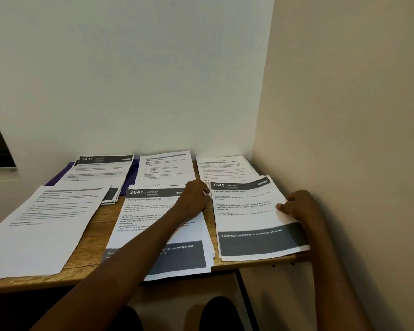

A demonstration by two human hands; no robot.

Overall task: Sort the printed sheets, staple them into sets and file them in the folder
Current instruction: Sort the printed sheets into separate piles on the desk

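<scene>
**Six paper stacks on a corner desk**

A wooden desk (93, 218) held six stacks of white printed sheets, some with dark grey bands. A purple folder (129, 177) lay under the far-left stacks. The right hand (294, 206) gripped the near-right 1345 stack (253, 220); the left hand (196, 197) lay open, fingertips touching its left edge.
</scene>
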